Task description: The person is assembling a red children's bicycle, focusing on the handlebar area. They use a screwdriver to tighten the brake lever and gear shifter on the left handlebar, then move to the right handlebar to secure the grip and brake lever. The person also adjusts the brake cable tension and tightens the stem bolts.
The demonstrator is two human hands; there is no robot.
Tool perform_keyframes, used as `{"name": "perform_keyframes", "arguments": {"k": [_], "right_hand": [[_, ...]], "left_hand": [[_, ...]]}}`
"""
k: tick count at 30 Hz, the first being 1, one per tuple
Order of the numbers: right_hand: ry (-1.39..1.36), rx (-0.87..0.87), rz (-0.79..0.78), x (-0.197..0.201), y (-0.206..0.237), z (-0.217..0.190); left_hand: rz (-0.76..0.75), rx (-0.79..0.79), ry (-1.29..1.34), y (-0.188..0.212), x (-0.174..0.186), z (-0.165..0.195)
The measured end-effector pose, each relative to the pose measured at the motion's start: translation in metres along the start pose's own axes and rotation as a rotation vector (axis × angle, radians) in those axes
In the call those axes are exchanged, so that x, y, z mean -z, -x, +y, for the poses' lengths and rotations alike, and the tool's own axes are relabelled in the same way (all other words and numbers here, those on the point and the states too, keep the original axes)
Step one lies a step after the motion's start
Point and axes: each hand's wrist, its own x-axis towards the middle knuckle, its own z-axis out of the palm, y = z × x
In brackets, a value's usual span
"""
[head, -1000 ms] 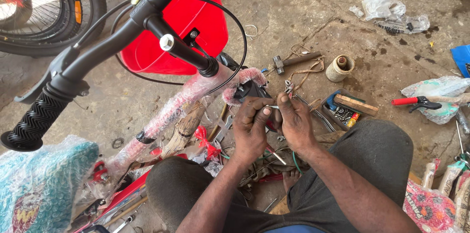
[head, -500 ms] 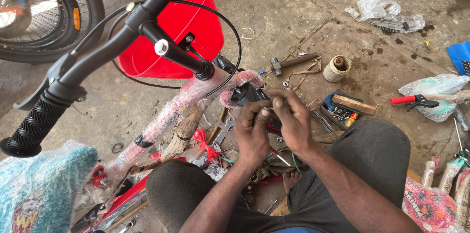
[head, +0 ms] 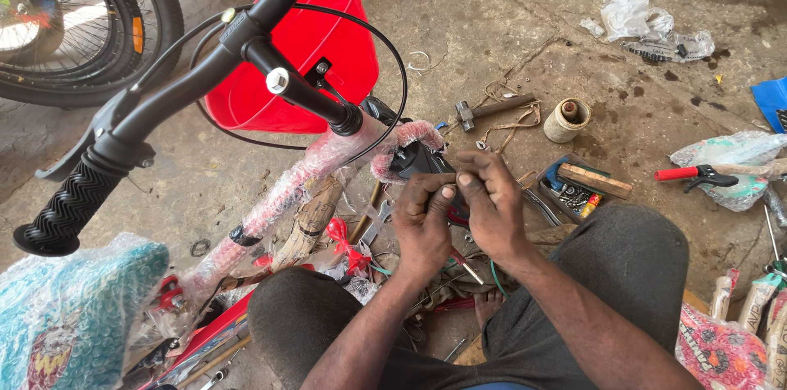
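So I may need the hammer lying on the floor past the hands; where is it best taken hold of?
Probably by the wooden handle of the hammer, near its free right end, coming from above: it lies flat with the metal head at the left, and string is tangled under its middle.

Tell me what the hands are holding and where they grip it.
Both hands, left hand and right hand, pinch something small between fingertips; what it is cannot be told.

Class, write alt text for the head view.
Left hand and right hand meet at a small black part on a plastic-wrapped bicycle frame; a hammer and red bucket sit on the concrete floor.
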Motion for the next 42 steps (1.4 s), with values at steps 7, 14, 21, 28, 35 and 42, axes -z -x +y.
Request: {"name": "perform_keyframes", "arguments": {"k": [7, 14, 21, 28, 35, 42], "right_hand": [[0.073, -0.194, -0.075, 0.0, -0.003, -0.001], [-0.077, -0.118, 0.116, 0.039, -0.016, -0.033], [-0.21, -0.168, 0.41, 0.171, -0.034, -0.049], [-0.372, -0.174, 0.605, 0.264, -0.015, -0.006], [0.486, -0.528, 0.574, 0.306, 0.068, 0.17], [0.906, -0.895, 0.076, 0.33, 0.121, 0.28]], "left_hand": [[0.018, 0.087, 0.032, 0.003, -0.003, 0.002], [-0.002, -0.194, -0.114, -0.027, -0.043, 0.026], [-0.294, -0.186, 0.005, -0.057, -0.174, 0.047], [-0.682, 0.357, 0.127, -0.063, -0.294, -0.001], [-0.539, 0.108, -0.264, -0.042, -0.313, -0.089], [-0.345, 0.271, -0.15, -0.064, -0.331, -0.1]]}}
